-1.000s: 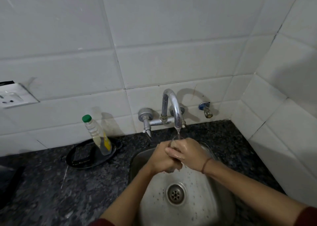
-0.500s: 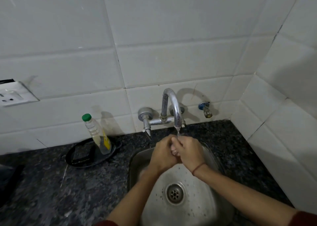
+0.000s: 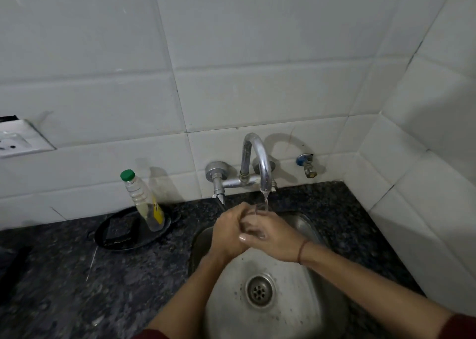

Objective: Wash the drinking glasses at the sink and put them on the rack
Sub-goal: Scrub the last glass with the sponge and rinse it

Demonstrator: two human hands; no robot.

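Observation:
A clear drinking glass [image 3: 257,216] is held over the steel sink [image 3: 319,310], its rim right under the thin stream from the tap [image 3: 258,158]. My right hand [image 3: 277,239] wraps around the glass from the right, thumb across its front. Pressed against the glass from the left, my left hand [image 3: 228,231] has its fingers curled at the rim. Most of the glass is hidden by both hands. No rack is in view.
A soap bottle with a green cap [image 3: 144,202] stands in a black tray [image 3: 110,240] on the dark granite counter [image 3: 77,287], left of the sink. A wall socket [image 3: 18,143] is far left, a blue-capped valve [image 3: 306,163] right of the tap. Tiled walls close the back and right.
Both hands have shifted on the glass and risen slightly towards the spout; the glass rim now shows under the stream. Water keeps running.

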